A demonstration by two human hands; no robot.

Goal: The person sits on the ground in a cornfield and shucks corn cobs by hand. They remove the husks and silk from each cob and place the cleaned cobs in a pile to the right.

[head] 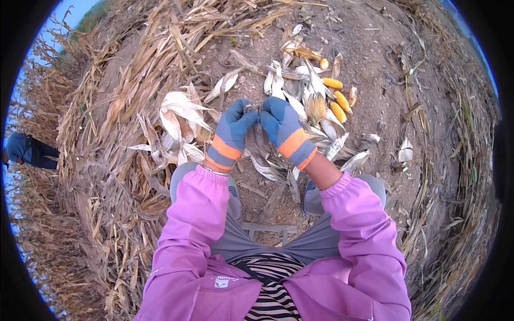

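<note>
My left hand (237,126) and my right hand (281,120), both in blue-grey gloves with orange-banded cuffs, meet in front of me. Between them, pinched at the tip by the fingers of both, is a dry ear of corn in its husk (257,138), dull brown and hanging towards me. Whether a cob is inside cannot be seen. Several husked yellow corn cobs (341,101) lie on the soil beyond my right hand, to the right. Pale loose husks (315,86) are heaped beside them. Another bunch of opened whitish husks (176,114) lies left of my left hand.
Dry corn stalks (136,80) cover the ground at the left, and more stalks (461,216) line the right side. Between my legs shows a low wooden stool (269,228). My shoes (313,198) stand near scattered husks. Another person (32,151) is at the far left edge.
</note>
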